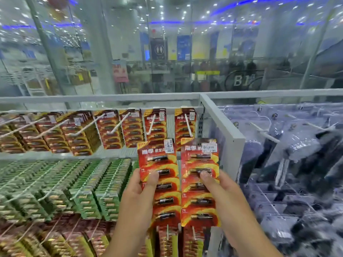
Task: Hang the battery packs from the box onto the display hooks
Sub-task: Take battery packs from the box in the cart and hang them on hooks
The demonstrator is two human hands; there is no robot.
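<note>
My left hand (pixel 142 190) grips one long red battery pack (pixel 161 184) by its left edge, thumb across the front. My right hand (pixel 220 189) holds a second red battery pack (pixel 200 182) by its right edge, thumb on a battery blister. Both packs stand upright side by side, each with a white price sticker at the top. They are held just below two white display hooks (pixel 152 125) (pixel 188 127) in the top row, which carry matching red packs. No box is in view.
More hooks full of red packs (pixel 78 132) run to the left, green packs (pixel 104 186) fill the row beneath, and red-gold ones hang at the bottom. A grey metal frame post (pixel 222 123) divides this panel from hooks with clear-bagged dark goods (pixel 297 154) on the right. Glass wall behind.
</note>
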